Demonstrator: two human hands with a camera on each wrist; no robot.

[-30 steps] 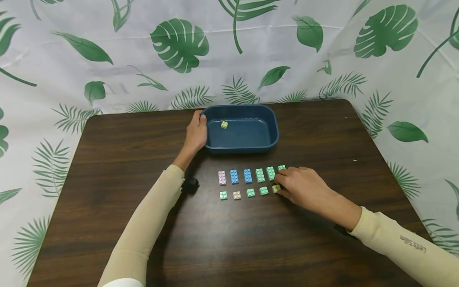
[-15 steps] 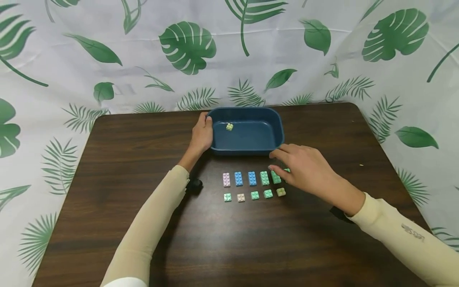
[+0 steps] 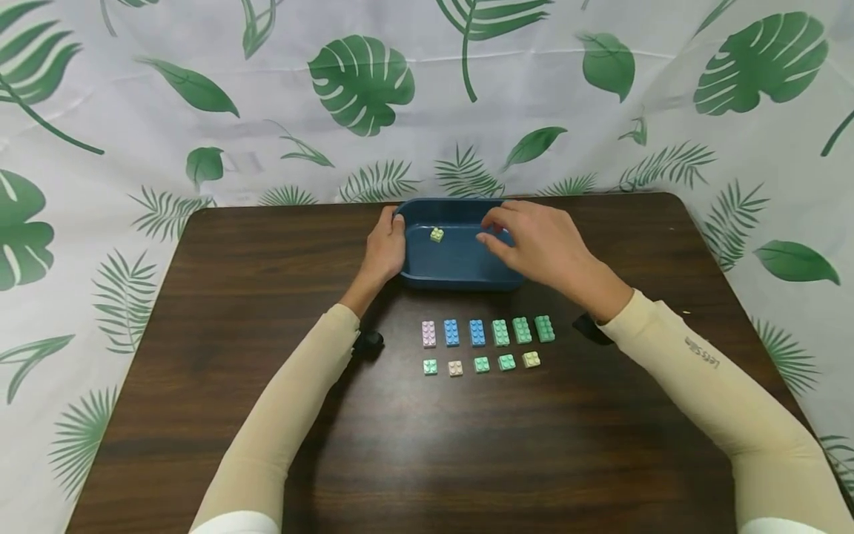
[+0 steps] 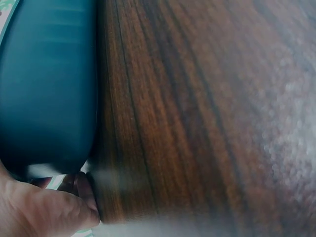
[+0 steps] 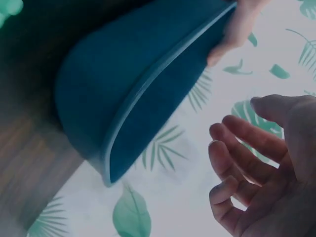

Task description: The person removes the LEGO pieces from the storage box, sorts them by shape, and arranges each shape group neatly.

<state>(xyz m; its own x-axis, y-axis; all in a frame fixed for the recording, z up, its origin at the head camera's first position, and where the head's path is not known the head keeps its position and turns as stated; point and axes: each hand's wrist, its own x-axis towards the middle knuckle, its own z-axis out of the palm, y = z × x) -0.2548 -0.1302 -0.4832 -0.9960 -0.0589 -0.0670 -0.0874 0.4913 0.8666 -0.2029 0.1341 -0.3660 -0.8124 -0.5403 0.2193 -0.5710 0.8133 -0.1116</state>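
A dark blue rectangular bin point(image 3: 460, 284) stands at the back of the table with one small yellow toy brick point(image 3: 437, 234) inside. My left hand point(image 3: 385, 248) grips the bin's left end; in the left wrist view its thumb and fingers show at the blue wall point(image 4: 54, 89). Over the bin's right side hovers my right hand point(image 3: 534, 241), fingers loosely bent and spread apart. The right wrist view shows that hand point(image 5: 266, 168) holding nothing. Two rows of toy bricks lie in front of the bin, among them a pink brick point(image 3: 428, 334), a blue brick point(image 3: 477, 332) and a green brick point(image 3: 544, 328).
Nearer me, the row of small square bricks ends at a yellow one point(image 3: 531, 360) and includes a beige one point(image 3: 455, 368). Dark wood table point(image 3: 427, 452) lies all round. A leaf-print cloth point(image 3: 267, 96) hangs behind its back edge.
My right hand has left the small yellow brick at the row's right end and moved up and forward over the bin. That brick is still on the table. The left hand keeps its grip.
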